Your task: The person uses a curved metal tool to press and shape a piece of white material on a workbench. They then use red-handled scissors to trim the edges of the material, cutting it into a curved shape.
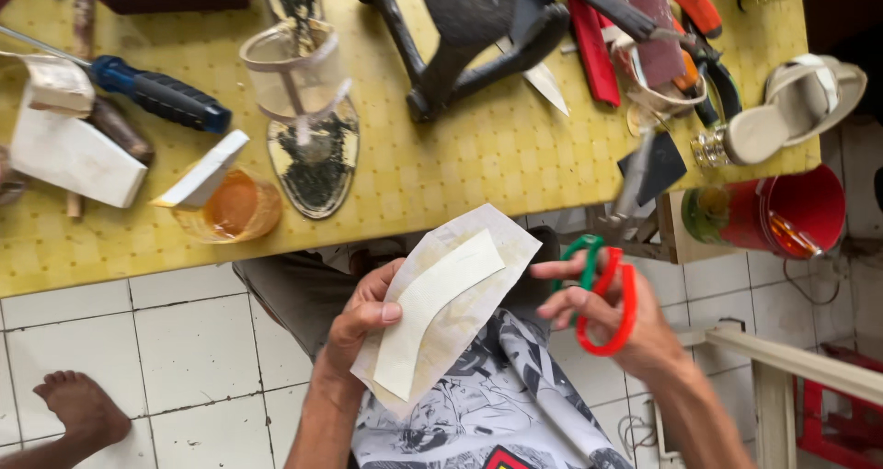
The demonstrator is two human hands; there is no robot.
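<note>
White square floor tiles (193,349) with dark grout. Worktable (441,170) under a yellow patterned cloth spans the top, cluttered. Red bucket (796,211) stands on a low surface right of it. Pale wooden rail (809,363) at lower right, red crate (842,414) beneath. Even daylight, soft shadows.

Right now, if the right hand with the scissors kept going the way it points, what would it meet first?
The right hand holds red-and-green scissors pointing left toward the pale sheet in the left hand. The sheet's right edge would likely come first, though depth is unclear.
</note>
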